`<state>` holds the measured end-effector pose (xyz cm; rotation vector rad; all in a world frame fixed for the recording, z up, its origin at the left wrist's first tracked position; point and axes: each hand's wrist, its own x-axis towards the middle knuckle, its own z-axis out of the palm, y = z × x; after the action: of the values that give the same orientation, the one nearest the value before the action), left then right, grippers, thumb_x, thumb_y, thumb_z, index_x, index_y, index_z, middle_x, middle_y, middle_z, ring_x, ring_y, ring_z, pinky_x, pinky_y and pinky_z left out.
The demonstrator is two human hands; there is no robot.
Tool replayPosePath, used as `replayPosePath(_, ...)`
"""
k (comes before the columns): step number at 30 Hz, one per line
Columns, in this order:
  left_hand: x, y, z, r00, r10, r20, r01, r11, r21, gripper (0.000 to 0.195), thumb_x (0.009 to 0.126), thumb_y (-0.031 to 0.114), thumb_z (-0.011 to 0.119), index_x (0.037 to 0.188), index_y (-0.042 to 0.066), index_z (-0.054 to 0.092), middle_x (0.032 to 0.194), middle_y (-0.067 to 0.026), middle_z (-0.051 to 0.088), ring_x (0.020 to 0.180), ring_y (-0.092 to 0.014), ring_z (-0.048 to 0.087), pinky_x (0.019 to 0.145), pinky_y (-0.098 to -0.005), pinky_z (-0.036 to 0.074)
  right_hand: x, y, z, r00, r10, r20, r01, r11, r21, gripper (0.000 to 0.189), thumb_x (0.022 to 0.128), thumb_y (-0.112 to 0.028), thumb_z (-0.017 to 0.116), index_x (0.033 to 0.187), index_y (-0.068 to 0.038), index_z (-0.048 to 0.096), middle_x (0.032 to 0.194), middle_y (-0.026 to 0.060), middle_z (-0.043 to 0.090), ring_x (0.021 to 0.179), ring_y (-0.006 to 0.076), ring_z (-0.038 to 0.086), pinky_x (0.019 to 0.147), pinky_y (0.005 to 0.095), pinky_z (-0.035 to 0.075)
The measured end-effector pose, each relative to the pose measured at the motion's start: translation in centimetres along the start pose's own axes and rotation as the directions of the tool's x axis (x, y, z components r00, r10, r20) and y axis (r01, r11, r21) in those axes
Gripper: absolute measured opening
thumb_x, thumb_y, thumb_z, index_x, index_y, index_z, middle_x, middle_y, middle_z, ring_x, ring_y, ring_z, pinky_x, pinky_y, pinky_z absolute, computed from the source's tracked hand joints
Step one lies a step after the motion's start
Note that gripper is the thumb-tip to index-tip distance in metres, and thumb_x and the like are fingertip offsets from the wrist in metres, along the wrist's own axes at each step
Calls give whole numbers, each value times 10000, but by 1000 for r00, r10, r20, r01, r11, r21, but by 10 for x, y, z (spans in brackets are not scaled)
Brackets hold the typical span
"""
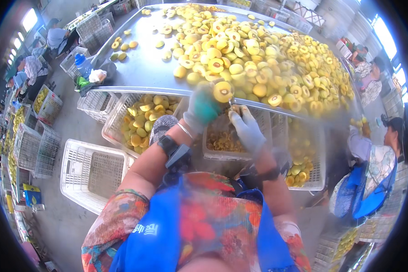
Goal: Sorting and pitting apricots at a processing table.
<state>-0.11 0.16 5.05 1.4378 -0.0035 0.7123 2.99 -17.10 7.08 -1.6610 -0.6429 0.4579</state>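
My left hand (204, 108), in a pale glove with a green patch, grips a yellow stone-fruit half (223, 91), perhaps peach or apricot. Its cut face and brown centre are turned up at the table's front edge. In my gloved right hand (248, 128) is a small metal tool (232, 100), its tip against the lower edge of that fruit half; the handle is mostly hidden by my fingers. Behind both hands, a large heap of fruit halves (236, 68) covers much of the metal table (139, 66). Below my hands, a crate (224, 156) holds brownish scraps.
Fruit halves fill a crate (111, 135) at my left knee; another crate (319, 178) with fruit stands right. A white crate (69, 170) sits on the floor at left. A blue bottle (83, 65) stands by the table's left corner. A co-worker (374, 170) sits close on the right.
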Motion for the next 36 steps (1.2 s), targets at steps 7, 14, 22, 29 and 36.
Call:
replayPosePath(7, -14, -7, 18, 921, -336, 199, 360, 535, -764, 327, 1049, 282, 432, 1216, 28, 552, 1047, -145, 614, 953, -244, 626, 856, -366, 537, -12, -3, -2, 998, 48, -27, -48, 998, -26, 323, 982, -276, 584, 1159, -7, 584, 935, 96, 679, 800, 178, 643, 729, 327, 506)
replayPosePath(14, -20, -23, 34, 936, -254, 244, 328, 375, -867, 371, 1001, 215, 491, 1314, 16, 496, 1279, -163, 579, 1166, -324, 575, 1041, -472, 463, -14, 17, -3, 995, -38, -91, 37, 999, -20, 367, 973, -304, 583, 1145, 20, 559, 1015, 233, 677, 958, 363, 663, 826, 409, 491)
replayPosePath(22, -26, -16, 53, 907, -391, 157, 346, 478, -807, 295, 950, 183, 503, 1177, 3, 559, 1067, -134, 618, 989, -270, 616, 880, -380, 525, -15, 41, -6, 996, 29, -83, -28, 999, 18, 259, 1023, -278, 526, 1151, -53, 518, 902, 64, 602, 744, 135, 578, 633, 292, 490)
replayPosePath(29, -34, -20, 77, 937, -348, 38, 279, 676, -682, 249, 968, 195, 494, 1130, 43, 608, 1047, -103, 624, 927, -198, 611, 832, -340, 520, -24, 46, -24, 997, 76, 16, -77, 993, 89, 266, 1033, -305, 501, 1182, -89, 454, 836, 45, 561, 481, 116, 497, 349, 270, 389)
replayPosePath(36, -39, -5, 93, 911, -396, -112, 297, 821, -488, 343, 1012, 405, 550, 1067, 74, 618, 975, -62, 631, 834, -169, 611, 747, -306, 523, -36, 47, -25, 996, 6, 84, -29, 964, 265, 294, 1039, -288, 489, 1236, -75, 442, 843, 45, 561, 596, 104, 536, 393, 257, 404)
